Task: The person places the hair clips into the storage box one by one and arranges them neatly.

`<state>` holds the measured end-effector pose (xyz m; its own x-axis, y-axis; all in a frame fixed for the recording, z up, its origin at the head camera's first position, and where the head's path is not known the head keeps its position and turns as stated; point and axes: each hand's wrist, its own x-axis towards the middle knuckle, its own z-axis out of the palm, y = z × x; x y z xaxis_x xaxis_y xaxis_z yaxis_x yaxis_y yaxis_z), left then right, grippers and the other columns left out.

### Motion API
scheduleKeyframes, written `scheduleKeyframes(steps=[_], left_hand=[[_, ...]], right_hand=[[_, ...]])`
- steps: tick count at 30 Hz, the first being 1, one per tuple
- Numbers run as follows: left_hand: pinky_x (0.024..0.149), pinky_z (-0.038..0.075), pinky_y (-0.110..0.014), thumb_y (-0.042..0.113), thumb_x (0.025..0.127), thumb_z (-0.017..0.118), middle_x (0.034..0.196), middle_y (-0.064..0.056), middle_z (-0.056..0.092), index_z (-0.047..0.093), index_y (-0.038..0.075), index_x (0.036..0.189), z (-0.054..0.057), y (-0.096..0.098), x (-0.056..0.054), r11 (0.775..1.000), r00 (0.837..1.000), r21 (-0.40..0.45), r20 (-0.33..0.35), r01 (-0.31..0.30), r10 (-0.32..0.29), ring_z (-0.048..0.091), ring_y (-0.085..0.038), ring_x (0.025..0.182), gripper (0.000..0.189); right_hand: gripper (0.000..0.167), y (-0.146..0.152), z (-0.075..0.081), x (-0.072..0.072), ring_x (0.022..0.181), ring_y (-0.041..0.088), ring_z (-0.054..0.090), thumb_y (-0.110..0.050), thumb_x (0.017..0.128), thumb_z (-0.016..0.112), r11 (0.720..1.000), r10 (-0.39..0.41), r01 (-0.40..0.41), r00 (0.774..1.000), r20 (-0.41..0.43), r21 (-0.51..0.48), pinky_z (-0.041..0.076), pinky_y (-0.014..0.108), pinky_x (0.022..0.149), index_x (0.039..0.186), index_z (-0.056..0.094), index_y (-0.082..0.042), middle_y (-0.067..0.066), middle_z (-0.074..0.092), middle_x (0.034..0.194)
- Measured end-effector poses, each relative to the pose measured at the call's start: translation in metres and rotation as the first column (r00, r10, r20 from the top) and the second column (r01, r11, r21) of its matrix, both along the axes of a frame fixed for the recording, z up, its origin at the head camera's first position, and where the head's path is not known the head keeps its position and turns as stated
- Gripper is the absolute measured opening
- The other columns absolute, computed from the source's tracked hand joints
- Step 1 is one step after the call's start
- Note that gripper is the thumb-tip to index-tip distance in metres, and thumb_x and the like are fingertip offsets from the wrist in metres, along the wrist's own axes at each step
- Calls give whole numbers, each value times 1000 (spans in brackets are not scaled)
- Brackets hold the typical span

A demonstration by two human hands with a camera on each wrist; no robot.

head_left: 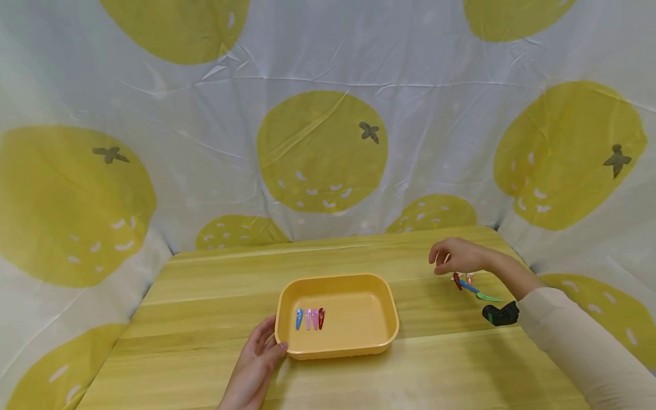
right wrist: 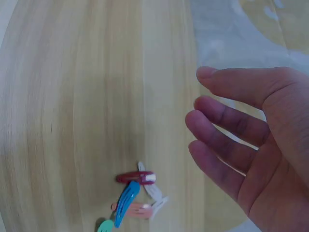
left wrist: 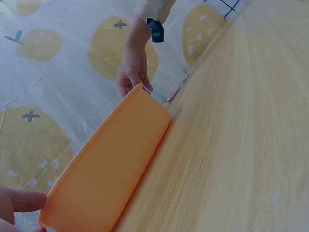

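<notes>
My left hand [head_left: 254, 360] grips the left rim of an orange-yellow plastic tray [head_left: 359, 348]; in the left wrist view its fingers [left wrist: 26, 199] pinch the tray's edge. Inside the tray lie a blue hair clip [head_left: 299, 319], two pink ones [head_left: 311, 319] and a dark red one [head_left: 321, 318], side by side. My right hand [head_left: 459, 255] hovers over the table's right side, fingers loosely bent, holding nothing. Near it lies a loose pile of snap clips: a dark red clip [right wrist: 136, 177], a blue clip [right wrist: 127, 203], an orange-pink clip [right wrist: 139, 210], white clips and a green clip [right wrist: 105, 226].
A wood-grain table [head_left: 215, 296] carries everything. A cloth [head_left: 441, 131] printed with yellow fruit hangs behind and at both sides. A black device [head_left: 500, 314] is at my right wrist.
</notes>
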<state>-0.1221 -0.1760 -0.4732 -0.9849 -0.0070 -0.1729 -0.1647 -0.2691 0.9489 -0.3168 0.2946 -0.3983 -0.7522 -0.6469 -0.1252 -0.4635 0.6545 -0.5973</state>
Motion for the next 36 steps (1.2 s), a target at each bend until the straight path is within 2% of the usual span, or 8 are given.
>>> scheduleKeyframes(steps=[5, 9, 11, 16, 21, 30, 34, 36], left_hand=[[112, 42, -40, -9, 96, 58, 165, -27, 18, 19, -4, 159, -1, 1, 0, 1000, 1000, -2, -7, -1, 1, 23, -46, 149, 74], [112, 42, -40, -9, 97, 58, 165, -27, 18, 20, -4, 159, -1, 1, 0, 1000, 1000, -3, -13, 0, 0, 24, -46, 149, 73], [112, 42, -40, -9, 97, 58, 165, -27, 19, 20, -4, 159, -1, 1, 0, 1000, 1000, -4, -15, 0, 0, 24, -46, 149, 73], [111, 43, -38, -10, 96, 58, 165, -27, 19, 20, -5, 159, -2, 1, 0, 1000, 1000, 0, -18, 1, -1, 24, -45, 149, 73], [111, 43, -38, -9, 97, 58, 165, -27, 18, 19, -4, 159, -1, 1, 0, 1000, 1000, -2, -12, 0, 0, 23, -46, 149, 74], [112, 42, -40, -10, 96, 58, 165, -28, 18, 19, -5, 159, -1, 1, 0, 1000, 1000, -4, -5, -4, 4, 24, -46, 149, 74], [112, 42, -39, -10, 96, 58, 164, -28, 18, 19, -5, 159, -1, 1, 0, 1000, 1000, -4, -9, -7, 7, 25, -46, 148, 74], [112, 42, -39, -10, 96, 57, 165, -28, 18, 19, -5, 159, 0, 1, 0, 1000, 1000, -4, -12, -6, 6, 25, -46, 148, 74]], right_hand=[[21, 17, -6, -1, 78, 31, 69, -10, 97, 72, 1000, -18, 18, 998, 54, -6, 57, 36, 70, 112, 66, 3, 5, 71, 89], [15, 30, -11, 2, 71, 32, 66, -6, 96, 70, 999, -42, 42, 992, 120, 0, 55, 39, 65, 108, 66, 3, 10, 72, 90], [12, 37, -13, 4, 67, 29, 62, -4, 96, 69, 998, -59, 58, 987, 148, 8, 54, 38, 62, 105, 66, 3, 10, 71, 90], [11, 56, -20, 9, 57, 14, 49, -1, 93, 69, 997, -74, 72, 971, 227, 14, 42, 28, 53, 103, 66, 4, 6, 66, 82], [14, 73, -25, 12, 52, 7, 39, 1, 92, 70, 997, -76, 77, 945, 317, 9, 34, 22, 51, 103, 64, 7, 3, 59, 75], [15, 86, -40, 16, 58, 9, 43, 1, 88, 74, 994, -113, 110, 932, 345, 28, 37, 22, 54, 98, 64, 5, 2, 57, 78], [18, 86, -42, 16, 60, 11, 44, 2, 86, 76, 994, -110, 109, 932, 345, 23, 39, 23, 56, 98, 63, 5, 3, 56, 82], [20, 86, -42, 16, 62, 12, 45, 2, 85, 77, 995, -96, 96, 940, 328, 18, 39, 24, 57, 96, 62, 5, 3, 55, 82]])
